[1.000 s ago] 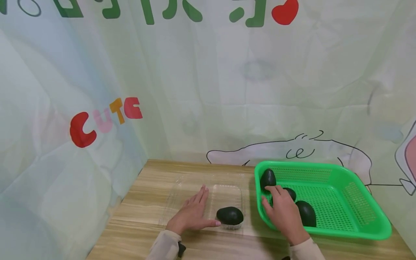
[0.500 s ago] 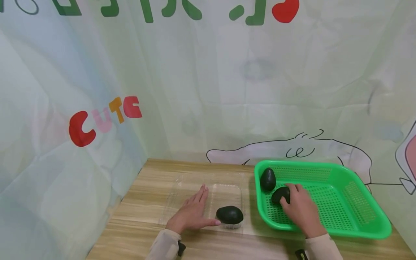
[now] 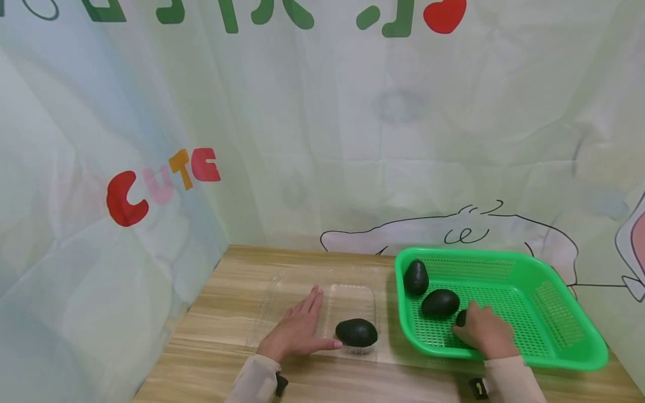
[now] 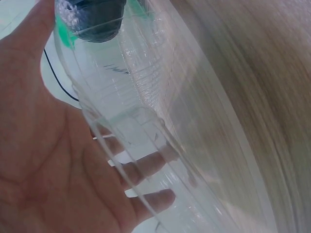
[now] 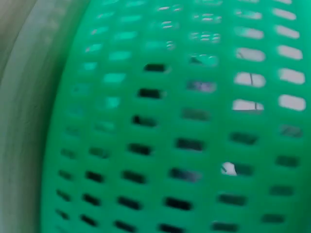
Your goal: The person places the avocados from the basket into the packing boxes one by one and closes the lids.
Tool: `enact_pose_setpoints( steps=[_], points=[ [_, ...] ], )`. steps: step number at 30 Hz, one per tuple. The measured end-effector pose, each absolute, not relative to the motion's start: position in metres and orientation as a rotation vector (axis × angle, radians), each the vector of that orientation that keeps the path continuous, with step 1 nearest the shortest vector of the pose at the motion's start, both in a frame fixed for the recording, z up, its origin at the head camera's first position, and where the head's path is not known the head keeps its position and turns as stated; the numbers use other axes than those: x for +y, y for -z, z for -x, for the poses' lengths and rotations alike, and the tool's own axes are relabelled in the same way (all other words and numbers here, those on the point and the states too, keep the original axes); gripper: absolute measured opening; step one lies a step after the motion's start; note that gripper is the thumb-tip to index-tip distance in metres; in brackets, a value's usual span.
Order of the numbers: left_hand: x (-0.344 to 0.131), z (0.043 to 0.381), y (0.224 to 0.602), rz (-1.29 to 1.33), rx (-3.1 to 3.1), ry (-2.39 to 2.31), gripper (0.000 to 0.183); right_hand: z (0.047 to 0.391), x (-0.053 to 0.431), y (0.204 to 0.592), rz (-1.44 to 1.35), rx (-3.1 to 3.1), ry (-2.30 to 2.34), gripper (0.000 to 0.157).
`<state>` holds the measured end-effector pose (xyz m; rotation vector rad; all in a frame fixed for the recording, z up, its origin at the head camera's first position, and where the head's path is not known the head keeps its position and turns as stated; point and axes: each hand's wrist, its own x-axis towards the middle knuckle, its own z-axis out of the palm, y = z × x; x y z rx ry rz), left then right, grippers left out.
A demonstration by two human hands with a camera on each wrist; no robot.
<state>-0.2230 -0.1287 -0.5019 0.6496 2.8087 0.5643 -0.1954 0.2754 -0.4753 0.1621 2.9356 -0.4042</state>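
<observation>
My left hand (image 3: 294, 333) lies with straight fingers against a clear plastic container (image 3: 351, 294); in the left wrist view several fingers show through its wall. One dark avocado (image 3: 356, 333) sits in the container's near right part, close to my left thumb. On the right, my right hand (image 3: 487, 331) reaches into a green basket (image 3: 468, 255), fingers curled round an avocado (image 3: 461, 318) that they mostly cover. Two more avocados lie left of it, one upright against the side (image 3: 416, 278) and one on its side (image 3: 440, 303). The right wrist view shows only basket wall (image 5: 121, 141) and table.
The container and basket stand side by side on a wood-grain table (image 3: 201, 330). Behind it hangs a printed cloth backdrop (image 3: 302, 168) with coloured letters, which also closes off the left side.
My right hand has moved from the basket's left side, past the middle avocado, rightward to the avocado nearest the front. The left hand and the container have stayed put.
</observation>
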Motion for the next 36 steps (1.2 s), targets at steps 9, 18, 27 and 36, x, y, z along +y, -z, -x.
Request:
enact_pose_setpoints(
  steps=[9, 18, 27, 36],
  points=[
    [-0.128, 0.222, 0.502, -0.658, 2.811, -0.554, 0.126, 0.196, 0.280, 0.482, -0.167, 2.894, 0.430, 0.079],
    [-0.128, 0.224, 0.500, -0.662, 2.818, -0.557, 0.128, 0.199, 0.280, 0.477, -0.163, 2.885, 0.462, 0.082],
    [-0.128, 0.223, 0.500, -0.656, 2.796, -0.548, 0.126, 0.196, 0.280, 0.476, -0.188, 2.934, 0.558, 0.085],
    [-0.129, 0.220, 0.498, -0.643, 2.793, -0.564, 0.126, 0.195, 0.271, 0.468, -0.211, 2.956, 0.600, 0.085]
  ],
)
